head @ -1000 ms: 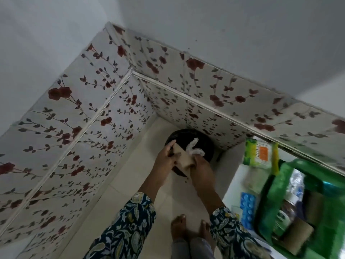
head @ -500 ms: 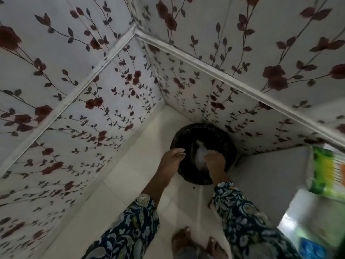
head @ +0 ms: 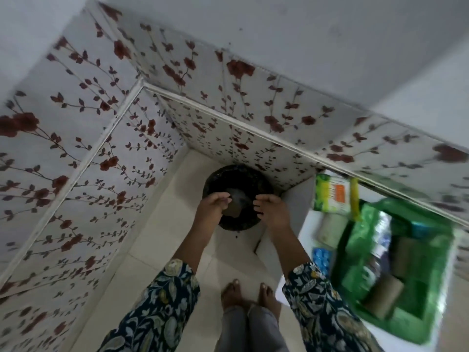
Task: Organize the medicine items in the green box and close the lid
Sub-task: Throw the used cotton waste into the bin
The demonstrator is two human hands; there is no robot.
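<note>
The translucent green plastic box (head: pixel 365 237) stands open on the white surface (head: pixel 307 235) at your right, well apart from both hands; brown rolls (head: pixel 383 295) and blurred packets lie inside, and its lid cannot be made out. Judge it light but flexible: thin walls will bow, so grip it at opposite rims, not at one corner. Beside it lie a pale roll (head: pixel 328 228), a blue blister strip (head: pixel 321 259) and a green-and-orange carton (head: pixel 332 194); all look light, and the strip is probably slick, so pinch it by its edges. Your left hand (head: pixel 212 208) and right hand (head: pixel 272 210), spread apart with loose fingers, hold nothing above the dark round bin (head: pixel 237 179) on the tiled floor (head: pixel 152 250), which holds pale scraps.
</note>
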